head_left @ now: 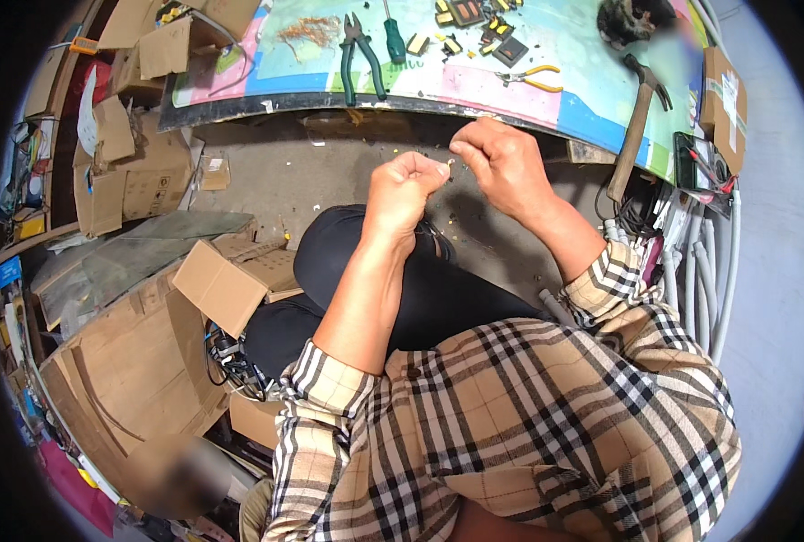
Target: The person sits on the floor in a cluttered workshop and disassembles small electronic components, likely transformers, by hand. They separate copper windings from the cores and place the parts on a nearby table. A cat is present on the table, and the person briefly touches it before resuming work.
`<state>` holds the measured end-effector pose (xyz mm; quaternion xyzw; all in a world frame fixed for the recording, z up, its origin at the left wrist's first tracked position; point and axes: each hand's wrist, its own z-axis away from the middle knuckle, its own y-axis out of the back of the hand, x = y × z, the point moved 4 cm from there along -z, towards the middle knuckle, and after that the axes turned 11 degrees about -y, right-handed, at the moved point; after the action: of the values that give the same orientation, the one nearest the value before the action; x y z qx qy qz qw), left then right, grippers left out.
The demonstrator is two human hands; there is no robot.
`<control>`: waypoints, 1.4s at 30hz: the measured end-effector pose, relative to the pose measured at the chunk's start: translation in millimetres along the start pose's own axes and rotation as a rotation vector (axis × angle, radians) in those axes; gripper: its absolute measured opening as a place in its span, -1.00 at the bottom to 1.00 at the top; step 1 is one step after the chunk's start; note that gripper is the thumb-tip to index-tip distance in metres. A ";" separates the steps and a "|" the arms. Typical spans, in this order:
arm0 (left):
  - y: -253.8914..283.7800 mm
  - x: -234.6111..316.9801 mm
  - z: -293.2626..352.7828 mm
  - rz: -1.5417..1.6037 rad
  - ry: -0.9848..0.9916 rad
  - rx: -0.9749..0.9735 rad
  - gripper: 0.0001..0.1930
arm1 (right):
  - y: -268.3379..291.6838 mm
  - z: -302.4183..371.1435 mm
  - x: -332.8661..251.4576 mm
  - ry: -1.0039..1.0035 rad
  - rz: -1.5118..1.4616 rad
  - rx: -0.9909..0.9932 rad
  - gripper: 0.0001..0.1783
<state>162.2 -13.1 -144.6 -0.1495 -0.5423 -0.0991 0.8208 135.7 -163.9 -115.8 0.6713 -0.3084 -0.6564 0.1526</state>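
Observation:
My left hand point(398, 191) is closed in a pinch, thumb against forefinger, in front of the table's near edge. A tiny pale, thin piece point(450, 164) sticks out at its fingertips; its kind is too small to tell. Just to the right, my right hand point(508, 170) is held a little higher with its fingers curled and thumb and forefinger together. Whatever those fingertips may hold is too small to make out. On the table beyond lie green-handled pliers point(348, 61), a green screwdriver point(395, 38), small yellow-handled pliers point(543, 77) and several black-and-yellow parts point(510, 51).
A wooden-handled hammer point(635, 131) overhangs the table's point(266, 88) right edge, near a dark furry-looking bundle point(632, 22). Copper-coloured wire point(310, 31) lies at the back left. Cardboard boxes point(153, 172) stand on the left, grey pipes point(701, 271) on the right. Small scraps dot the floor point(284, 163).

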 end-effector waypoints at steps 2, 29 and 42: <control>0.7 -0.3 0.8 0.087 0.045 -0.033 -0.91 | 2.2 -0.4 11.5 -0.067 -0.081 -0.009 -0.86; 2.6 -0.4 9.5 -0.154 -0.267 -0.050 -0.82 | 1.4 4.3 -5.5 0.094 -0.050 -0.199 -0.83; -4.8 11.6 11.4 -0.432 -0.333 0.101 -0.86 | -18.1 0.0 19.4 -0.405 -0.490 -0.377 -0.81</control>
<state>155.3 -13.6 -129.1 -0.0033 -0.6934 -0.2187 0.6865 138.6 -162.0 -142.2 0.5420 -0.0362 -0.8383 0.0476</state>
